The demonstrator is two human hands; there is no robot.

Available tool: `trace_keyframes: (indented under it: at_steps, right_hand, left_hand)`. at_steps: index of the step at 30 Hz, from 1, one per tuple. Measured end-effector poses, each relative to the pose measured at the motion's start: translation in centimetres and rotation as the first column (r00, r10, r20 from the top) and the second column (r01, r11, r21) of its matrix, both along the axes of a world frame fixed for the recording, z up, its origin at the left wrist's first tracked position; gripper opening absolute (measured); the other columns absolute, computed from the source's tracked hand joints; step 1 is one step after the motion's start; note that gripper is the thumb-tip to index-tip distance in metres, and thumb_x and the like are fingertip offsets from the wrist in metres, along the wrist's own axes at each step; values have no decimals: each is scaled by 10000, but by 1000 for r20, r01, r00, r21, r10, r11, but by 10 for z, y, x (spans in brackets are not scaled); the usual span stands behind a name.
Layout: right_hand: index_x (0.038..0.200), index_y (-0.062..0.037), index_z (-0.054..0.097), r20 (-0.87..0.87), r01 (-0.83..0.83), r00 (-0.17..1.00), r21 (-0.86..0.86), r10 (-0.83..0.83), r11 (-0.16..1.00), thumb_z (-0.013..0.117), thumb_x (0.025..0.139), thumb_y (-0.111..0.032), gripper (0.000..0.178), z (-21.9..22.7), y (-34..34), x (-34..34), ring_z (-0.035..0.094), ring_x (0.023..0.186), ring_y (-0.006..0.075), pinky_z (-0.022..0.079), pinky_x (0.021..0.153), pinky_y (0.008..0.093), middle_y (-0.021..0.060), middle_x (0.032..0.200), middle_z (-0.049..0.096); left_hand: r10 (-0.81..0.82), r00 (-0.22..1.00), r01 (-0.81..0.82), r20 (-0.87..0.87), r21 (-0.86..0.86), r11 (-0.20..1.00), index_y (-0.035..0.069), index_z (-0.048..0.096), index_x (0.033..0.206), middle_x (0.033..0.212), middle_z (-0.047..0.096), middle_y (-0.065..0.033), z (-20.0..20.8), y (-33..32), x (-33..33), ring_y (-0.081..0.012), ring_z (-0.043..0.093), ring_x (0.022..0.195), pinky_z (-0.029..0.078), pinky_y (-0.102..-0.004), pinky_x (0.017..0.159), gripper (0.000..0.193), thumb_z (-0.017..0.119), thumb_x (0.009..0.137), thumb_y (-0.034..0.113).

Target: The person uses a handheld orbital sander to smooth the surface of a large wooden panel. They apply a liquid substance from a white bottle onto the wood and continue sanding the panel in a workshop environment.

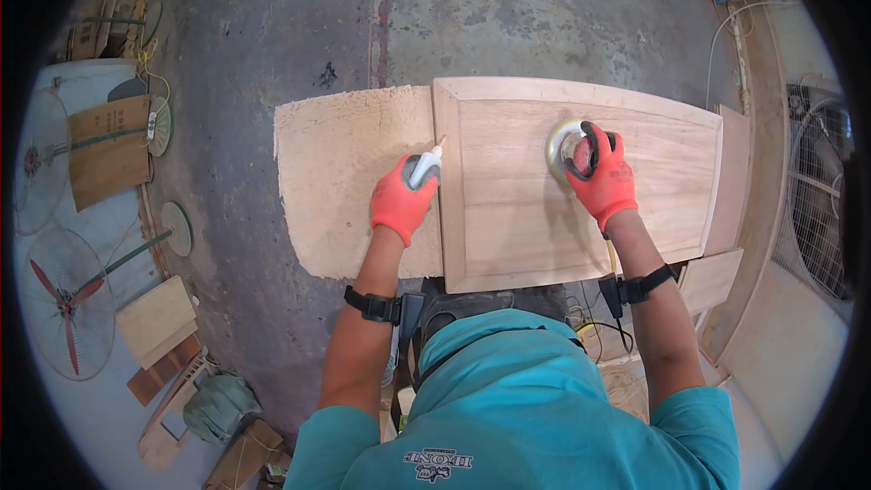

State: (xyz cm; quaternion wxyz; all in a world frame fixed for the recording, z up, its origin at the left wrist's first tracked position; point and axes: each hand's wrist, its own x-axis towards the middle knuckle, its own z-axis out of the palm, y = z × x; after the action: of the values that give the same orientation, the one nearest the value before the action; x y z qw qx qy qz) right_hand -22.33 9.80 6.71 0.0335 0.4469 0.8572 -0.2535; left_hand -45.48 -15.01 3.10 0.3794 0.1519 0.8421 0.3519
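Note:
My left hand point(403, 200), in a red glove with dark grey fingertips, is closed around a small white squeeze bottle point(425, 170). Its narrow tip points up and touches or hovers by the left frame strip of a pale wooden panel point(508, 227); which of the two I cannot tell. A round sander point(572, 152) with a yellowish rim rests on the panel right of its middle. My right hand point(602, 180), gloved the same way, grips the sander from the right, with a cord or hose trailing down beside the wrist. Under the panel's left side lies a rough, fibrous tan board point(354, 181).
Standing fans point(68, 304) with wire cages and wood pieces point(156, 319) line the left wall. A large caged fan point(821, 181) stands at the right. More boards point(710, 279) lean beside the panel's lower right corner. The concrete floor point(544, 18) stretches beyond the panel.

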Motion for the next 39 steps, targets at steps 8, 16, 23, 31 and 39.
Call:
trace_keyframes:
  at_steps: [8,16,23,31,39]
  right_hand:
    - [1478,-205,464,-33,-60,998,7,60,998,799,815,-273,746,-5,-4,-9,654,1075,419,554,900,482,200,1388,474]
    - [1493,-206,444,14,-188,982,-17,189,982,809,806,-321,787,-5,-25,-45,654,1109,417,557,915,478,226,1439,452]
    - [1486,-188,464,65,-279,957,-43,281,959,800,807,-301,766,9,-45,-77,666,1069,395,557,907,474,203,1398,480]
    - [1497,-202,448,4,-410,911,-60,411,910,784,821,-288,760,13,-63,-116,652,1105,386,555,916,461,196,1408,475]
    - [1503,-228,441,125,-435,889,-70,440,898,762,838,-268,739,16,-64,-129,654,1097,376,569,896,466,176,1400,470]
  left_hand:
    - [13,1000,-13,-3,2,1000,64,699,1133,805,715,-56,0,0,0,-135,665,621,531,-316,587,324,773,860,223]
    - [-37,996,38,-78,15,999,75,701,1115,795,707,-57,-10,2,3,-144,664,625,521,-323,589,298,764,860,217]
    - [-17,997,22,-78,59,998,69,701,1109,787,700,-63,-12,-5,0,-155,652,628,518,-324,603,302,769,850,208]
    - [278,926,-364,255,415,834,32,664,1234,986,717,-31,-37,-27,-5,-113,664,848,541,-284,748,346,719,897,88]
    - [277,902,-404,331,421,812,-1,654,1250,1079,706,-33,-44,-31,-13,-94,642,905,534,-267,803,360,717,903,70]
